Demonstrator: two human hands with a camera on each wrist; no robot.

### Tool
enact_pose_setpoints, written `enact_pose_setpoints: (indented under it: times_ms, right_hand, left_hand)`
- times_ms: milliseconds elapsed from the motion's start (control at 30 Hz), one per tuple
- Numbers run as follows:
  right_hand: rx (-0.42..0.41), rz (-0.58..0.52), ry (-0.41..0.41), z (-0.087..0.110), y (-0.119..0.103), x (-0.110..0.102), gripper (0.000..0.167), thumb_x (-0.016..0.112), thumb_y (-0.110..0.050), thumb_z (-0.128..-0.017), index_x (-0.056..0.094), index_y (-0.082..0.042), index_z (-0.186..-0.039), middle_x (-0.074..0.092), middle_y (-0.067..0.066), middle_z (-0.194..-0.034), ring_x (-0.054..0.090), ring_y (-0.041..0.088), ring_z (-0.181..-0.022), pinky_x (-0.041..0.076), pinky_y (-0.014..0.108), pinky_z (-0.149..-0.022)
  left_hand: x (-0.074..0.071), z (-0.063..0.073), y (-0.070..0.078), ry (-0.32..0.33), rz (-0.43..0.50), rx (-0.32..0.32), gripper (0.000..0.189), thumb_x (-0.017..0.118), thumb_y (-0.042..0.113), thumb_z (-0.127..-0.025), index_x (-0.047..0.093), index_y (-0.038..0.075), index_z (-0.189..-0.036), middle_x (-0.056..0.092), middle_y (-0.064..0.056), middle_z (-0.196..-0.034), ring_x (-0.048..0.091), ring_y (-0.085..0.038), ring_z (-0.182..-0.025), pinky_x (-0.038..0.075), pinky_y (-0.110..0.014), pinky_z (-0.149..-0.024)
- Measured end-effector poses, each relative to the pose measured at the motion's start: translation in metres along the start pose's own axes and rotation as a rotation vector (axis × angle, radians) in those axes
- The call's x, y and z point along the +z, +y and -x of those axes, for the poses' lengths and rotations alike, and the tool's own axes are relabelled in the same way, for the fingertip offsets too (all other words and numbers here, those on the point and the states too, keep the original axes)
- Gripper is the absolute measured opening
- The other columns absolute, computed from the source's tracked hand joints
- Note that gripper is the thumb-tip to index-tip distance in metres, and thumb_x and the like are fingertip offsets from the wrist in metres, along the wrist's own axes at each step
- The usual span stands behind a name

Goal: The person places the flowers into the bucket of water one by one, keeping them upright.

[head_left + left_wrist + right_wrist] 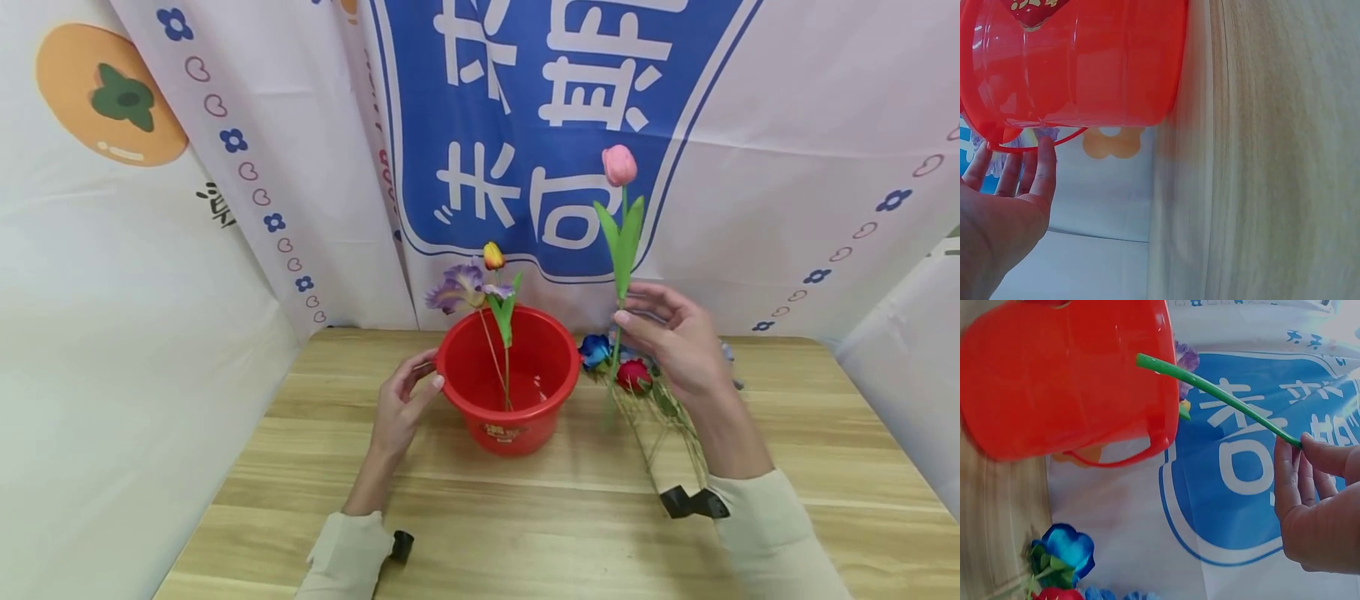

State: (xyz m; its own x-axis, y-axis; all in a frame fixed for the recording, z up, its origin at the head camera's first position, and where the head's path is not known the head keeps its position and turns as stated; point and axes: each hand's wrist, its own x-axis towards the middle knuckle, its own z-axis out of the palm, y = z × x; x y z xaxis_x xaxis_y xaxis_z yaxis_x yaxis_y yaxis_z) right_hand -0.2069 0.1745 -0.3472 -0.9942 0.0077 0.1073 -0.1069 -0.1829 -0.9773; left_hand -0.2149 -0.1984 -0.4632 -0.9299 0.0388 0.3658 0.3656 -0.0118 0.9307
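Wooden table, red bucket, pink tulip

The bucket stands mid-table toward the far edge; the left hand, fingers extended, touches its left handle; the right hand pinches the pink tulip upright, right of the bucket; a purple flower and smaller yellow-red tulip lean inside

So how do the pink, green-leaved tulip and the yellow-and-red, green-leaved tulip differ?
The pink, green-leaved tulip is pinched in the right hand, outside the round red plastic bucket; the yellow-and-red, green-leaved tulip stands inside it. The pink tulip's bloom looks larger in the head view than the yellow-and-red tulip's. Both carry one bloom above green leaves.
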Motion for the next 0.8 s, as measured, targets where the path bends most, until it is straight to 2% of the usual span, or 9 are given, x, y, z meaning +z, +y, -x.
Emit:
enact_pose_setpoints:
  times_ms: [367, 567, 800]
  right_hand:
    - [-0.057, 0.029, 0.036, -0.015, -0.007, 0.023, 0.047, 0.082, -0.008, -0.095, 0.064, -0.009, -0.139, 0.070, 0.003, -0.115, 0.077, 0.010, -0.092, 0.067, 0.026, -0.084]
    - [-0.078, 0.032, 0.070, -0.023, -0.011, 0.034, 0.045, 0.081, -0.008, -0.096, 0.065, -0.009, -0.138, 0.074, 0.002, -0.113, 0.078, 0.012, -0.096, 0.067, 0.027, -0.084]
    - [-0.117, 0.048, 0.094, -0.034, -0.014, 0.046, 0.042, 0.079, -0.010, -0.098, 0.066, -0.011, -0.139, 0.074, 0.003, -0.116, 0.078, 0.014, -0.099, 0.067, 0.028, -0.086]
  left_hand:
    - [0.000, 0.000, 0.000, 0.004, 0.004, 0.002, 0.045, 0.067, -0.004, -0.099, 0.060, -0.009, -0.143, 0.060, -0.029, -0.146, 0.065, -0.012, -0.124, 0.060, -0.019, -0.100]
    - [0.000, 0.000, 0.001, 0.003, -0.014, 0.014, 0.044, 0.067, -0.003, -0.100, 0.060, -0.009, -0.143, 0.060, -0.030, -0.144, 0.064, -0.013, -0.125, 0.060, -0.019, -0.100]
    - [0.000, 0.000, 0.000, 0.000, -0.018, -0.001, 0.045, 0.068, -0.002, -0.099, 0.060, -0.007, -0.143, 0.061, -0.028, -0.145, 0.064, -0.012, -0.125, 0.060, -0.019, -0.100]
